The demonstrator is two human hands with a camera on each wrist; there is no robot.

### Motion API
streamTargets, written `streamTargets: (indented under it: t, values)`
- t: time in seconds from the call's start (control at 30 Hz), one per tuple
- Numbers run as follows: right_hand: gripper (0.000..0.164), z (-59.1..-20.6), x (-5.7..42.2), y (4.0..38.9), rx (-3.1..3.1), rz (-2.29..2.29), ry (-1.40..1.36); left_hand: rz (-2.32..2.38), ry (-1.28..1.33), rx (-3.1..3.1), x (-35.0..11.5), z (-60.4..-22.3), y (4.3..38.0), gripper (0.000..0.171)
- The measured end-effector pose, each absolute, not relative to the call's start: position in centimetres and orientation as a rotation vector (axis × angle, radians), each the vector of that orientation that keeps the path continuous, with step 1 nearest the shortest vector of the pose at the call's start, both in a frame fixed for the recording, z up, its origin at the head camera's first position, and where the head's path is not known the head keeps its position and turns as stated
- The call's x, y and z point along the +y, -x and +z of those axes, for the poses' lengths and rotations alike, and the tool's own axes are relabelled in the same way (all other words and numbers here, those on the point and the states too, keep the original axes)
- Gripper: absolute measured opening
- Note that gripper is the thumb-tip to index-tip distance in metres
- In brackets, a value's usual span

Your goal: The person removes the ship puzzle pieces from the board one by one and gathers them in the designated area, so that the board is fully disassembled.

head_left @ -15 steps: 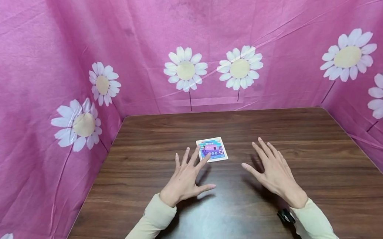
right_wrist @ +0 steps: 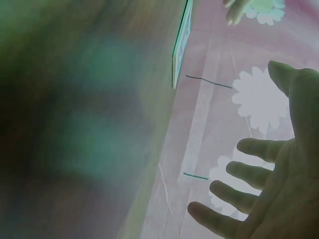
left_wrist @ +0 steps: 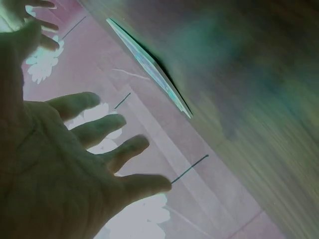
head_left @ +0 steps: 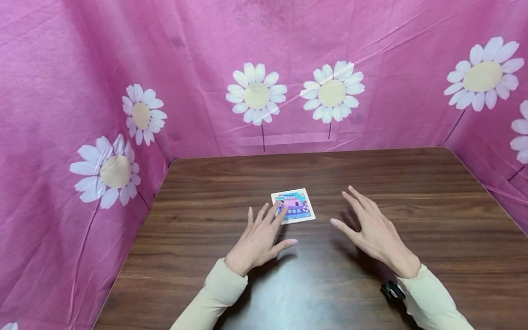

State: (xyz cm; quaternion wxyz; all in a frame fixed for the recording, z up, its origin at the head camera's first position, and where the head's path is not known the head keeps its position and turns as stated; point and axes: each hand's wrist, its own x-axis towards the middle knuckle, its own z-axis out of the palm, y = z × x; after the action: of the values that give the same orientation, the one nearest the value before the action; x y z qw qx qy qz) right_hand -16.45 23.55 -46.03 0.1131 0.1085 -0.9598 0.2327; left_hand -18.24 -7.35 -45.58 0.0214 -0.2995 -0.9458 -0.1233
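A square picture puzzle or card (head_left: 296, 208) with a pale border and a colourful ship scene lies flat on the wooden table. My left hand (head_left: 255, 241), fingers spread, hovers over the near left of it and hides its lower left corner. In the left wrist view the same picture square (left_wrist: 149, 68) appears edge-on, apart from the left hand (left_wrist: 75, 159). To the right of it, my right hand (head_left: 378, 233) is held above the table with fingers extended and nothing in them. The right wrist view shows the right hand (right_wrist: 264, 184) well apart from the square (right_wrist: 181, 45).
The brown wood-grain table (head_left: 201, 190) has a rounded far edge. Pink cloth (head_left: 191, 47) printed with white daisies hangs behind it and along both sides. A black band (head_left: 392, 291) is at the right wrist.
My left hand has shifted slightly up and right, its fingers drawn a little closer together. The right hand has moved slightly left and forward. The picture square lies where it was.
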Motion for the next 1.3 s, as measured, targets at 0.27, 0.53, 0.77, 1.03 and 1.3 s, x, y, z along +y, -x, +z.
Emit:
streamTargets:
  t: [0.27,0.53,0.77,1.03,1.3]
  values:
    - [0.080,-46.1,23.5,17.7,-2.796,0.715,-0.378,-0.438,0.973,-3.028,-6.5,-45.7,19.4,0.078]
    - [0.075,-46.7,23.6,19.0,-2.793,0.741,-0.428,-0.401,0.997,-3.121,-4.7,-46.0,20.6,0.073]
    - [0.069,-46.8,23.4,19.7,-2.781,0.725,-0.467,-0.342,0.990,-3.153,-4.2,-46.0,20.7,0.070]
    - [0.061,-46.6,23.3,20.4,-2.757,0.697,-0.501,-0.327,1.043,-3.141,-4.3,-46.0,20.1,0.069]
    - [0.052,-46.6,23.0,21.3,-2.787,0.713,-0.519,-0.360,1.069,-3.200,-4.2,-45.9,19.2,0.075]
